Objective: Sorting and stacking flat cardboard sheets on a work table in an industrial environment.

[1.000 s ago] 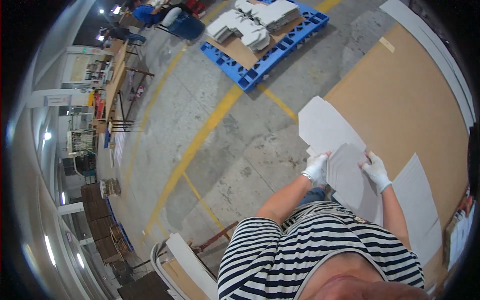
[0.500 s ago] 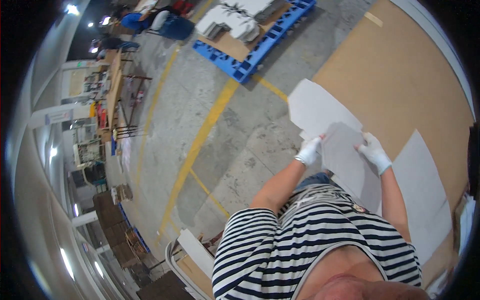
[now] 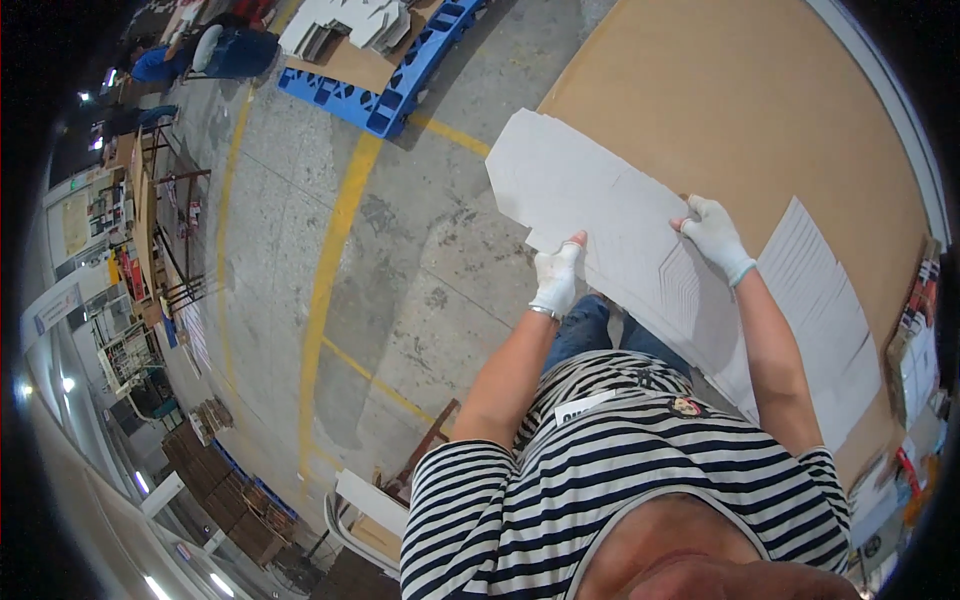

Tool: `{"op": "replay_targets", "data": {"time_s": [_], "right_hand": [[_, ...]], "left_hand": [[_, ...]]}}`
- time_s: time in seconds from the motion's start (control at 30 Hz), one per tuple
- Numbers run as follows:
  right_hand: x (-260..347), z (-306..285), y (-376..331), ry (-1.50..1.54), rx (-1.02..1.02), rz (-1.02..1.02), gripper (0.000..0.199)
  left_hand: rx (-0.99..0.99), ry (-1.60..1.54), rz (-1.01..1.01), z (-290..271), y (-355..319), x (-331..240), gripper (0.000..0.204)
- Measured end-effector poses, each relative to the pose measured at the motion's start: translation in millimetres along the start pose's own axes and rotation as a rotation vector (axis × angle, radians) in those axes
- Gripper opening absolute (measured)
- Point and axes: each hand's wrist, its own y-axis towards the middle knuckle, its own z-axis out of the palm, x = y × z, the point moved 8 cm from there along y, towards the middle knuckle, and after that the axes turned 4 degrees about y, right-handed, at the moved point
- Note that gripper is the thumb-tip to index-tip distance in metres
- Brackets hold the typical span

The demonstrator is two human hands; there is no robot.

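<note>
In front of my body is a long white die-cut cardboard sheet (image 3: 600, 190), with an angled far end and a notched left edge. Stepped layer edges show near its middle, so several sheets seem to lie together. My left hand (image 3: 557, 275), in a white glove with a bare thumb tip, grips the left edge, thumb on top. On the opposite edge my right hand (image 3: 715, 238), gloved the same way, pinches the cardboard with its thumb over the top. The fingers beneath are hidden. A fanned stack of white sheets (image 3: 820, 320) lies beside my right forearm.
A brown board-topped table (image 3: 740, 100) spreads ahead and right. Beyond the yellow floor line (image 3: 340, 230) stands a blue pallet (image 3: 385, 110) bearing white cut cardboard (image 3: 345, 25). A white-framed cart (image 3: 370, 510) is at my lower left. People sit at far-left workbenches.
My view has shifted, moving the scene leftward. My hands have spread farther apart along the cardboard's edges, and the near piece now lies flatter, showing layered edges. The stack at right looks more fanned.
</note>
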Motion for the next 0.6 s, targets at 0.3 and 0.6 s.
{"op": "replay_targets", "data": {"time_s": [0.3, 0.6], "right_hand": [[15, -1, 0, -0.067, -0.035, 0.061, 0.022], [13, 0, 2, -0.048, -0.021, 0.074, 0.037]], "left_hand": [[-0.114, 0.068, -0.03, -3, -9, -6, 0.03], [-0.154, 0.013, 0.101, 1, -11, -15, 0.028]]}}
